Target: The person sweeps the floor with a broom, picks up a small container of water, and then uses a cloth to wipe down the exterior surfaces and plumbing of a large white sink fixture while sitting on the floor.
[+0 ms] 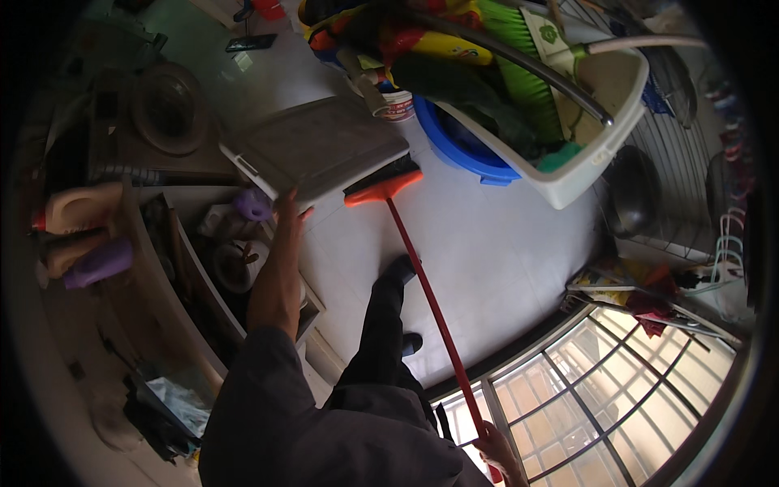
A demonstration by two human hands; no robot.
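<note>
My right hand (494, 451) is closed around the upper end of a long red broom handle (432, 298). At its far end, the orange broom head (383, 189) with dark bristles rests on the floor along the near edge of a grey plastic storage box (322, 137). My left hand (291, 208) reaches forward to that box and holds its near left corner, thumb and fingers on either side; part of the grip is hidden. A purple bottle (252, 204) stands on a shelf just left of this hand.
A white bin (563, 189) holds a green brush (523, 73) and other items, with a blue basin (462, 152) beside it. Open shelving (188, 243) runs along my left, near a front-loading washing machine (170, 109). A barred window (584, 402) lies at lower right.
</note>
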